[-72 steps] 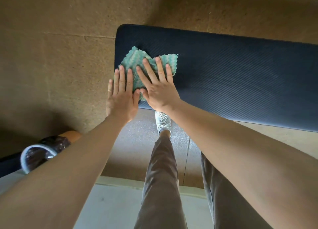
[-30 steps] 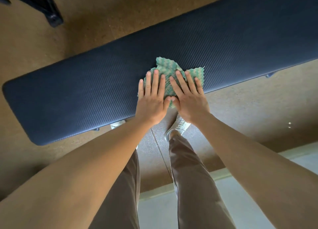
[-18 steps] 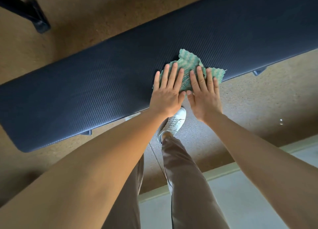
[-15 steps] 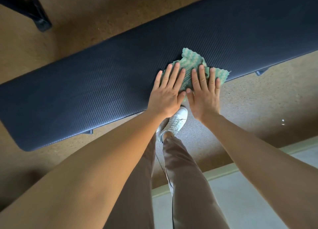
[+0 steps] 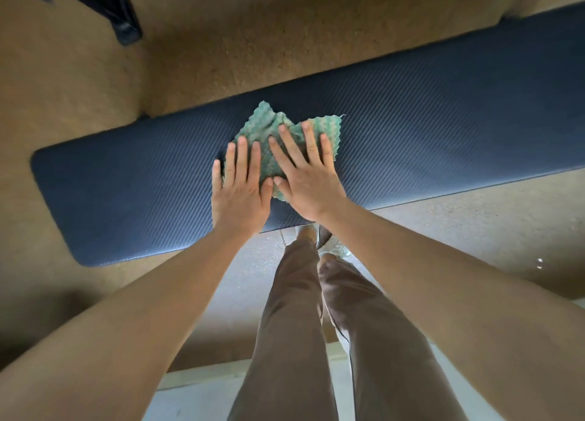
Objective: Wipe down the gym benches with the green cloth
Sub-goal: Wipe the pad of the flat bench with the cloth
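Note:
A long dark blue ribbed gym bench (image 5: pixel 126 192) runs from the left to the right edge of the head view. The crumpled green cloth (image 5: pixel 266 129) lies on its middle width. Both hands press flat on it with fingers spread. My left hand (image 5: pixel 240 192) covers the cloth's left edge, its palm on the bench. My right hand (image 5: pixel 304 180) lies over the cloth's right half. The cloth's far corners stick out beyond my fingertips.
A black metal equipment foot (image 5: pixel 123 31) stands on the brown speckled floor (image 5: pixel 285 40) beyond the bench at top left. My legs in brown trousers (image 5: pixel 294 325) and white shoes (image 5: pixel 335 246) stand close to the bench's near edge. A pale floor strip (image 5: pixel 196 398) lies behind me.
Both hands and the cloth have slid from the bench's near edge toward its middle width and somewhat toward its left end. My feet have come together.

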